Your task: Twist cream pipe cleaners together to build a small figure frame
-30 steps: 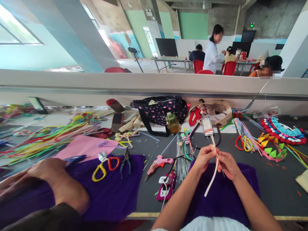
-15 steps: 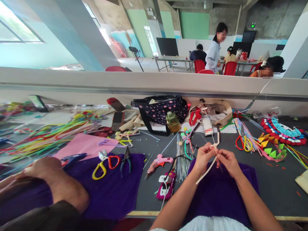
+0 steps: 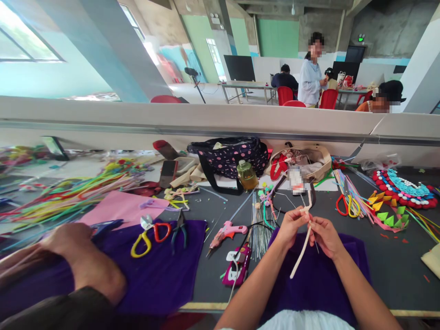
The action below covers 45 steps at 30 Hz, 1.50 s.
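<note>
Both of my hands meet above a dark purple cloth [image 3: 319, 279]. Between their fingertips is a cream pipe cleaner [image 3: 300, 256]. One end hangs down toward the cloth, and a bent part rises above the fingers. My left hand [image 3: 292, 224] pinches it from the left, close to the bend. My right hand [image 3: 323, 233] is closed on it from the right, fingertips against the left ones. A thin wire end pokes out below the right fingers. How the pieces join is hidden by the fingers.
Left of my arms lie a pink glue gun [image 3: 227, 233], a bundle of wires [image 3: 260, 238] and a magenta case [image 3: 238, 266]. Scissors [image 3: 349, 205] and pipe cleaners are at right. A neighbour's arm [image 3: 85, 261] rests at left, near pliers [image 3: 179, 231]. A bottle [image 3: 246, 174] stands behind.
The hanging end of the pipe cleaner has swung right and lower. My hands stay nearly in place. Across the partition, the standing person has turned.
</note>
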### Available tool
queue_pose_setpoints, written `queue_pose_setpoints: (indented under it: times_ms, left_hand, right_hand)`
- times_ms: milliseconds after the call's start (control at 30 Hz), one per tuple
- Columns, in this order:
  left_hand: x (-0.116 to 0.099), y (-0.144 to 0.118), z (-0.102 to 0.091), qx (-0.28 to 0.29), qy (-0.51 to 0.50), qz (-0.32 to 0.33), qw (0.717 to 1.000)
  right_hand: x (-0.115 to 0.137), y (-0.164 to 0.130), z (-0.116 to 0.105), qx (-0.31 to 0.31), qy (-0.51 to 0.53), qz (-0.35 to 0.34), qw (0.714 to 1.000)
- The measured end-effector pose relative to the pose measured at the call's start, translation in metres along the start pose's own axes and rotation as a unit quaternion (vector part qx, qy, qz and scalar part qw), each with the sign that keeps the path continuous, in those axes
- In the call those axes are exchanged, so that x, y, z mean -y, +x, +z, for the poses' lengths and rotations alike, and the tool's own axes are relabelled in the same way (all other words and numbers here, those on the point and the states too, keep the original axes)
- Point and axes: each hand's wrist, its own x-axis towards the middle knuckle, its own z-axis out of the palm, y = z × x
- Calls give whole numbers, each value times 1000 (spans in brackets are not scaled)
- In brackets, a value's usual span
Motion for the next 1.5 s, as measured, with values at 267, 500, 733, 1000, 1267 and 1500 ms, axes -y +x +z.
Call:
queue_pose_setpoints:
  times_ms: [267,500,733,1000,1267,1500]
  left_hand:
    - [1,-1,3,-33,-8,8,999]
    - [-2,-1,3,-37,18,7,999]
    - [3,1,-3,34,-21,-49,998]
    - [9,4,-5,-33,-60,-14,998]
    - [1,0,2,-53,7,35,998]
    - [3,3,0,-75,35,58,995]
  right_hand:
    - [1,1,-4,-11,-117,-54,992]
    - [-1,3,-4,-26,-119,-60,991]
    - [-5,2,1,-3,28,15,999]
    - [-4,0,3,-13,-9,-4,1000]
    - [-5,1,1,-40,-122,-62,990]
    - [-5,1,2,-47,-92,-33,994]
